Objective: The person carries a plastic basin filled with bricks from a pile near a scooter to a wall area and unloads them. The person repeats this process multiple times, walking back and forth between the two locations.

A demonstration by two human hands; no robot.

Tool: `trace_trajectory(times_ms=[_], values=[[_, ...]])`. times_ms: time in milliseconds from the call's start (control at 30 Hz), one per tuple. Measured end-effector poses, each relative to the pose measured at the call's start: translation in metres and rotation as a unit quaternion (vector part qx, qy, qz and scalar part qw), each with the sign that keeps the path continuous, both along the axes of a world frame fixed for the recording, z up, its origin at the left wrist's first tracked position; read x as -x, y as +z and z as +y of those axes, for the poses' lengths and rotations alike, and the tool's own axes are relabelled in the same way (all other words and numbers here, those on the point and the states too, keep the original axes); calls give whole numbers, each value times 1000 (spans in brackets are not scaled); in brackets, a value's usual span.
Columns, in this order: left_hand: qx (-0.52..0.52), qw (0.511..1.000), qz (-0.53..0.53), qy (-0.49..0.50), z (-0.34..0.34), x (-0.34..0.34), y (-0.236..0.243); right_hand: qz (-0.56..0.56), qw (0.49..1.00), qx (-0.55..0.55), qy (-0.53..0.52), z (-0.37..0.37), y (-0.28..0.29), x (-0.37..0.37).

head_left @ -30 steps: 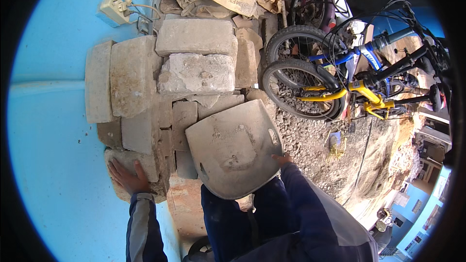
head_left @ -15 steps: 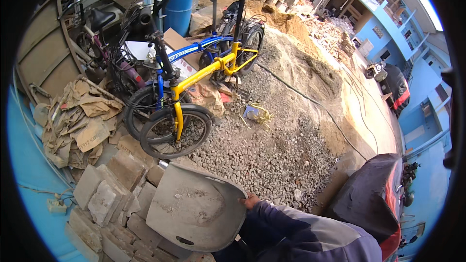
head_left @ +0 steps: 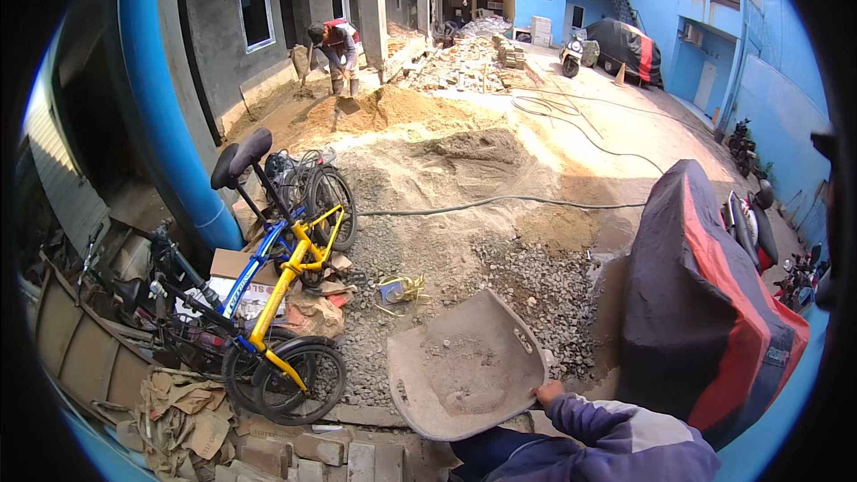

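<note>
A shallow grey carrying tub [head_left: 464,366] with cut-out handle slots is tilted in front of me, with dusty residue and small bits of grit inside. My right hand [head_left: 546,393] is closed on its rim at the near right side; the arm wears a blue and grey sleeve. My left hand does not show. Beyond the tub lies a bed of grey gravel [head_left: 562,290], and on it a tangle of yellow cord [head_left: 403,291].
A yellow folding bicycle [head_left: 284,299] leans among other bikes at left, above crumpled brown paper sacks [head_left: 183,419] and stacked paving slabs [head_left: 361,460]. A covered vehicle [head_left: 687,303] stands at right. A hose [head_left: 500,202] crosses the ground. Farther off, a person [head_left: 339,49] works at a sand pile [head_left: 411,107].
My view has swung up and to the right, bringing the yard and the distant person into fuller sight. The tub has turned and now sits farther right, still held by its rim.
</note>
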State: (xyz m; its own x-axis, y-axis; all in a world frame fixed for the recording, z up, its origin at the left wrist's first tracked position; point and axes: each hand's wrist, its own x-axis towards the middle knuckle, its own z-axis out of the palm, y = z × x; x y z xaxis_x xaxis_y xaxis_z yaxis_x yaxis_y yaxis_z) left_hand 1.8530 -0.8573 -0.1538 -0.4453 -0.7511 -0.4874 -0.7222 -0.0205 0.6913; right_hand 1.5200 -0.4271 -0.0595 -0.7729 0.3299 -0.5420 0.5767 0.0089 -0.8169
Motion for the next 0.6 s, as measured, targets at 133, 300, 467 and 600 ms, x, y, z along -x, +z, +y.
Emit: trace_trajectory(times_ms=[133,300,467,600], values=[[-242,968,58,-25,24,59,13,-6,994,14,-104,8,48,5],[-504,832,83,-216,113,235,82,-11,973,124,-197,18,89,32],[-398,855,-65,-326,192,391,217,-1,981,141,-135,50,68,106],[-506,849,-84,-127,260,509,255,62,998,-10,10,83,99,183]])
